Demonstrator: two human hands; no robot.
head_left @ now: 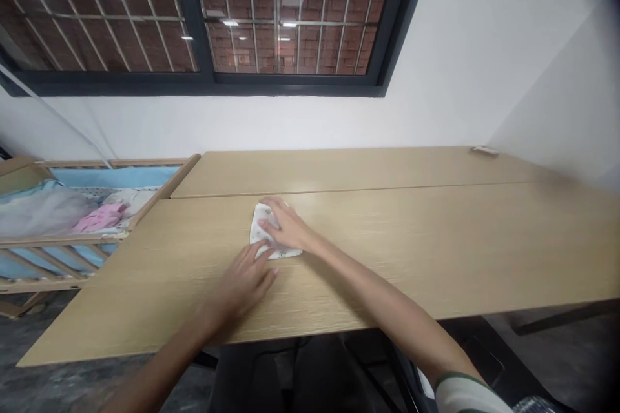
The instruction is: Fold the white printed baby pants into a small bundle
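Observation:
A small white cloth [260, 214] with a faint print lies folded on the wooden table, roughly wedge-shaped with a curved left edge. My right hand [289, 227] is over its upper right part, fingers bent round the far edge and thumb on top of the fabric. My left hand [247, 281] comes in from the lower left. Its fingertips touch the near left edge of the cloth, while its thumb stands apart over the wood. Part of the cloth is hidden under my right hand.
The light wooden table [436, 239] has a seam across its far part. A wooden crib [169, 181] with blue lining and a pink cloth [101, 217] stands at the left. A small pale object [484, 151] lies at the far right corner. Behind is a barred window [300, 80].

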